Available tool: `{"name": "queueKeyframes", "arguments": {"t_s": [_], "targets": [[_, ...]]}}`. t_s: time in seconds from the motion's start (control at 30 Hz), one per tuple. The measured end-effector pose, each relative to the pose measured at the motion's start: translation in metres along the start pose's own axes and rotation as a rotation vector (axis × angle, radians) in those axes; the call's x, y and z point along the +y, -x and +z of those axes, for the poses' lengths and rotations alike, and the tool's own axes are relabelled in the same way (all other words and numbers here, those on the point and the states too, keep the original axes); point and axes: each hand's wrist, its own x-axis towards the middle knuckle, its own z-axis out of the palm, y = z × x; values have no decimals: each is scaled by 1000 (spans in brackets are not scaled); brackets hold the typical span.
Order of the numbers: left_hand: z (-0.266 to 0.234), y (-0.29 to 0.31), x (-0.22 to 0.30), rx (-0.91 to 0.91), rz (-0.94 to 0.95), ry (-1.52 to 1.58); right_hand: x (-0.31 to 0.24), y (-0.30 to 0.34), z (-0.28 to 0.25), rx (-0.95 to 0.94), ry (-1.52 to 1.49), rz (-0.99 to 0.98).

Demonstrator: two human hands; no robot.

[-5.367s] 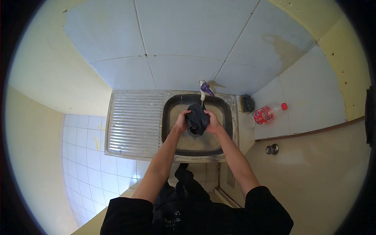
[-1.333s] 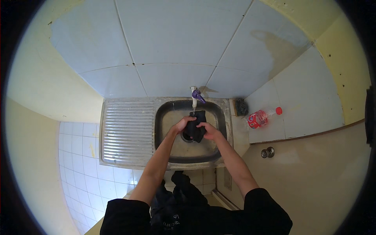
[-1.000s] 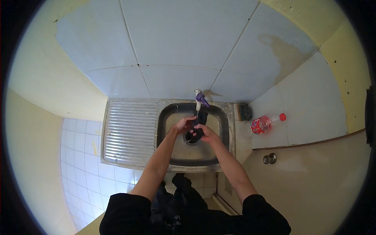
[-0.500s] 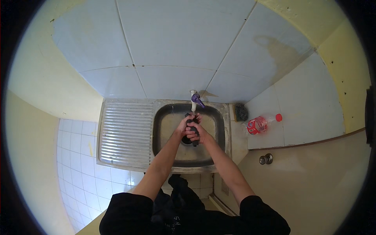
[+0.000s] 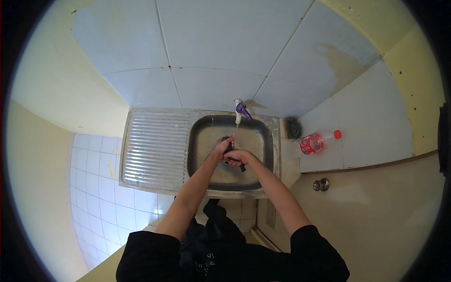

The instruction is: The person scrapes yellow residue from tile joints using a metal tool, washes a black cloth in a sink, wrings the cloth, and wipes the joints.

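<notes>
A dark, twisted strip that looks like a wet black cloth [image 5: 243, 168] is gripped between both hands over the sink basin [image 5: 199, 176]. Closed round its upper part, my left hand [image 5: 222, 147] is just below the tap [image 5: 238, 118]. My right hand [image 5: 238, 158] wraps the lower part, and a short end sticks out beneath the fingers toward me. The tap has a purple handle, and a thin stream of water [image 5: 237, 129] falls beside my left fingers. Most of the cloth is hidden by the hands.
A ribbed metal drainboard [image 5: 152, 150] extends left of the basin. On the right ledge are a dark scouring pad [image 5: 293, 128] and a clear bottle with a red label and cap [image 5: 314, 143]. A door with a round knob [image 5: 321, 184] stands at the right.
My right hand has turned and moved slightly right, its back now more level. The cloth's lower end now angles out to the right. The whole view has shifted a little.
</notes>
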Motion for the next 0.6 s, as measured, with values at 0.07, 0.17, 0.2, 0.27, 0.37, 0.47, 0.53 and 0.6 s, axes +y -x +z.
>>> {"name": "queueKeyframes", "arguments": {"t_s": [0.07, 0.17, 0.2, 0.27, 0.37, 0.47, 0.53, 0.6], "targets": [[-2, 4, -1, 239, 77, -181, -4, -6, 11, 66, 103, -14], [-17, 7, 6, 271, 42, -349, -9, -14, 27, 139, 253, -17], [-21, 10, 6, 278, 40, -349, -9, -17, 32, 148, 276, -23], [-24, 12, 12, 303, 28, -363, -16, -21, 37, 159, 309, -39], [-13, 15, 18, 423, 31, -301, -15, -24, 39, 299, 534, -87], [-12, 19, 27, 489, -12, -122, -16, -19, 53, 612, 916, -265], [-37, 15, 30, 521, 32, -99, -31, -4, 79, 746, 900, -274], [-53, 8, 29, 540, 83, -79, -39, 2, 90, 765, 911, -312]]}}
